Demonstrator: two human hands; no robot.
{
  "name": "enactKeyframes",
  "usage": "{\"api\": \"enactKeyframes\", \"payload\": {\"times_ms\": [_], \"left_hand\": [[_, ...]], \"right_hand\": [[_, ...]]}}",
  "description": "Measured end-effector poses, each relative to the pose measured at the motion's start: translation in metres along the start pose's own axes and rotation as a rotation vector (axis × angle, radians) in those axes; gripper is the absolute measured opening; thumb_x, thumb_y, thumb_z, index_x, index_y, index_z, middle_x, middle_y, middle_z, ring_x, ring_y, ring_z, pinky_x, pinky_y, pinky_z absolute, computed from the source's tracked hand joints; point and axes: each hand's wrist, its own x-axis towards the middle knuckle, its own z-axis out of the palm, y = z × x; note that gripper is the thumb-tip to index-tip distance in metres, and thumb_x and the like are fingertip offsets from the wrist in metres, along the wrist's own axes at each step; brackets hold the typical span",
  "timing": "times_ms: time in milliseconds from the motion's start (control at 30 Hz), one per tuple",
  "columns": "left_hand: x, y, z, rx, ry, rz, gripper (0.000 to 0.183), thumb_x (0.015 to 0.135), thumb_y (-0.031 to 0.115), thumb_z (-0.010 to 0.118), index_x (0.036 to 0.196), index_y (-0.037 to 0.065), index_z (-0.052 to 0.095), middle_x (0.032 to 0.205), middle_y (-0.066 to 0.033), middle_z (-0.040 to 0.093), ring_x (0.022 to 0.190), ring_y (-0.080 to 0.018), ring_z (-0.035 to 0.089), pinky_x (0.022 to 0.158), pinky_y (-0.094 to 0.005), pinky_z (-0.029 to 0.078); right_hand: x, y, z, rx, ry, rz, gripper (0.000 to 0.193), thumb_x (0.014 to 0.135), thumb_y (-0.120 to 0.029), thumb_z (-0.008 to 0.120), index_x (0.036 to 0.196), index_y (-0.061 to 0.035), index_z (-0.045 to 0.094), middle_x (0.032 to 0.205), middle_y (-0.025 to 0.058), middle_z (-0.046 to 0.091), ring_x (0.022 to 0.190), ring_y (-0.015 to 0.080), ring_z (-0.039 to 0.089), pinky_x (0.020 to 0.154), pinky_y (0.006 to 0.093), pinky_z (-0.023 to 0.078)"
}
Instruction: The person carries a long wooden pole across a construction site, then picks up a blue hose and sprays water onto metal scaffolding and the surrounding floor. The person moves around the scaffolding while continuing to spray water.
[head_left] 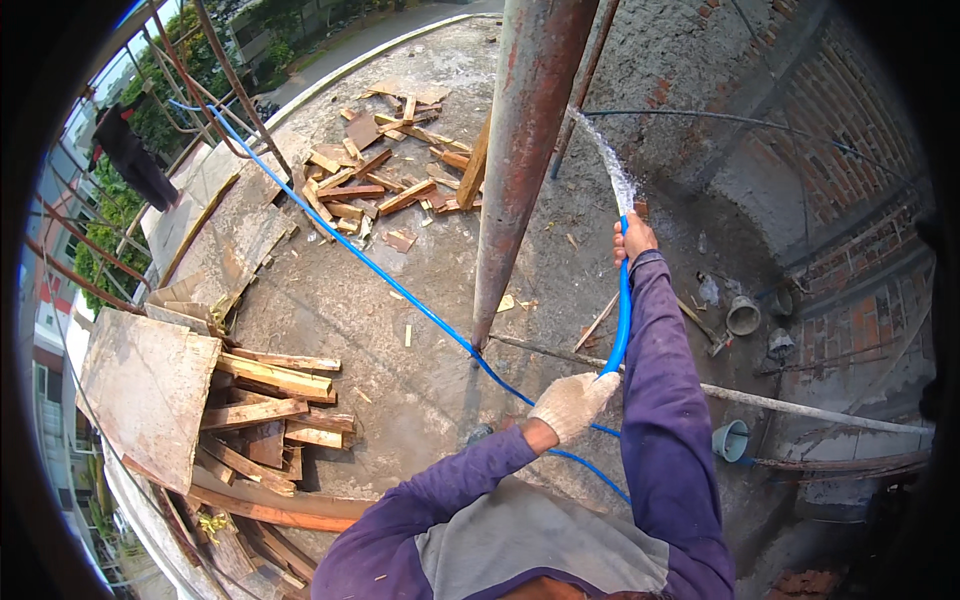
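Note:
A blue hose (622, 320) runs between my two hands, and water (606, 155) streams from its end in an arc toward the rough wall. My bare right hand (634, 240) is closed round the hose just below the outlet. Lower down, my left hand (574, 404), in a pale knitted glove, is closed on the same hose. More of the hose lies across the floor, passing the foot of a rusty post and stretching to the far left. Purple sleeves cover both my arms.
The rusty post (525, 140) rises ahead of me. Wood scraps (380, 180) lie beyond it; stacked offcuts (275, 400) and a board (150, 390) are at left. A long pole (800, 403) crosses at right, near buckets (731, 440). A person (135, 155) stands far left by scaffold pipes.

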Motion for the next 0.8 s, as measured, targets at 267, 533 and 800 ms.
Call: {"api": "enactKeyframes", "payload": {"times_ms": [267, 533, 800], "left_hand": [[0.006, 0.014, 0.032, -0.004, -0.229, -0.196, 0.058, 0.092, 0.054, 0.035, 0.078, 0.003, 0.059, 0.072, -0.0164, 0.061, 0.072, -0.0345, 0.058, 0.066, -0.0416, 0.043], [0.006, 0.018, 0.039, -0.002, -0.23, -0.175, 0.057, 0.092, 0.054, 0.034, 0.09, 0.007, 0.067, 0.074, -0.016, 0.061, 0.075, -0.0336, 0.06, 0.07, -0.0411, 0.045], [-0.007, 0.02, 0.026, 0.063, -0.129, -0.075, 0.055, 0.094, 0.051, 0.035, 0.091, 0.007, 0.067, 0.081, -0.0175, 0.063, 0.078, -0.0358, 0.06, 0.072, -0.0425, 0.045]], "right_hand": [[-0.011, 0.024, -0.069, -0.023, 0.068, 0.052, 0.035, 0.09, -0.042, 0.035, 0.079, -0.012, 0.05, 0.055, -0.0026, 0.041, 0.041, 0.0097, 0.034, 0.04, 0.0304, 0.034], [-0.043, 0.002, -0.096, 0.112, 0.217, -0.055, 0.031, 0.083, -0.041, 0.04, 0.077, -0.0126, 0.051, 0.055, -0.0007, 0.043, 0.04, 0.0138, 0.038, 0.04, 0.0352, 0.035], [-0.067, -0.028, -0.061, 0.13, 0.138, -0.19, 0.036, 0.087, -0.046, 0.04, 0.077, -0.0131, 0.049, 0.053, -0.002, 0.041, 0.038, 0.0112, 0.035, 0.037, 0.0312, 0.033]]}}
